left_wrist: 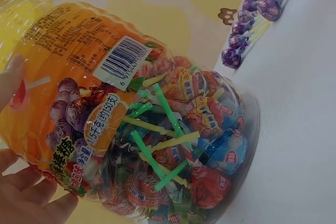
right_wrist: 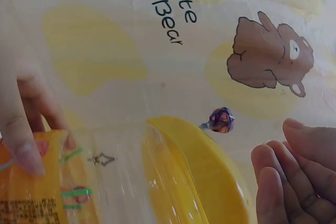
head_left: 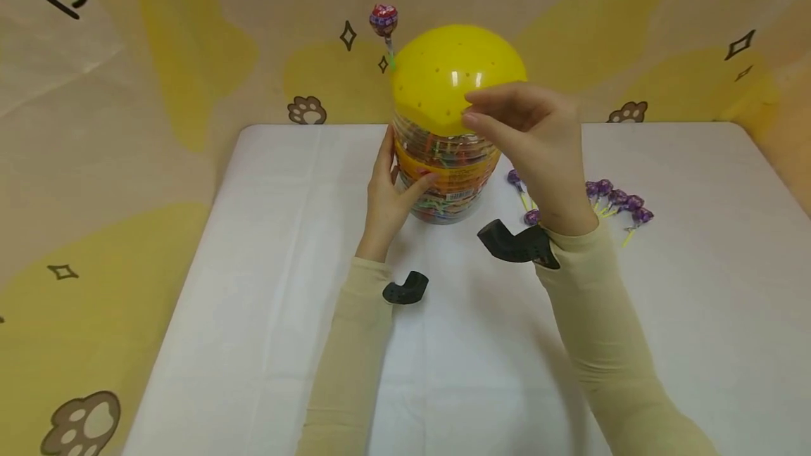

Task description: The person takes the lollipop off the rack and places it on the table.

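Note:
A clear plastic jar [left_wrist: 173, 93] full of wrapped lollipops, with an orange label [left_wrist: 73, 77], stands upright on the table under a domed yellow lid [head_left: 459, 69]. Small dots cover the dome. At the lid's left side one lollipop [head_left: 383, 21] in a purple and red wrapper sticks up on its stick. My left hand [head_left: 389, 203] holds the jar's left side, thumb across the front of the label. Just in front of the lid's right side is my right hand [head_left: 538, 146], fingers loosely bent, with nothing between fingers and thumb in the right wrist view.
To the right of the jar, several purple-wrapped lollipops [head_left: 617, 198] lie in a row on the white table [head_left: 285, 343], partly hidden by my right hand and wrist. A patterned yellow and beige cloth [head_left: 209, 55] hangs behind and beside the table.

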The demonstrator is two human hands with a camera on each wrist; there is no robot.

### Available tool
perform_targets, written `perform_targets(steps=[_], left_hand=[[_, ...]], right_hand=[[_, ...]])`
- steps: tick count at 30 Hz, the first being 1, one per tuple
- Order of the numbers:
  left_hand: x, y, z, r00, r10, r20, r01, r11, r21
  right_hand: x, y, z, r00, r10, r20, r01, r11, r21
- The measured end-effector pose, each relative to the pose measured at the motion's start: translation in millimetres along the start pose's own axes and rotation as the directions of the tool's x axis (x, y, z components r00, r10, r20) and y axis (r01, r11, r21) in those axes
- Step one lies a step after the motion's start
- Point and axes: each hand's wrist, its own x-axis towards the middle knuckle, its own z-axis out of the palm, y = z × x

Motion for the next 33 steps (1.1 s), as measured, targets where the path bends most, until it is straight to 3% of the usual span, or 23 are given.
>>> perform_targets(steps=[9,19,25,33], left_hand=[[-0.2,-1.3,-0.6,1.000,-0.008,0.002,0.008,1.000,0.007],[-0.1,-1.3,-0.8,1.000,0.019,-0.001,-0.019,1.000,0.003],[0.0,0.2,-0.8,1.000,0.022,-0.011,-0.022,0.999,0.033],[0.3,-0.9,0.2,0.999,0.030,-0.011,-0.029,0.999,0.025]], right_hand=[[19,-1,24,0.998,-0.057,-0.001,0.056,0.992,-0.114],[45,-6,46,1.000,-0.013,0.021,0.017,0.982,-0.188],[61,-4,56,0.998,-0.058,0.033,0.065,0.956,-0.286],[76,-7,63,0.996,0.001,0.086,0.033,0.917,-0.397]])
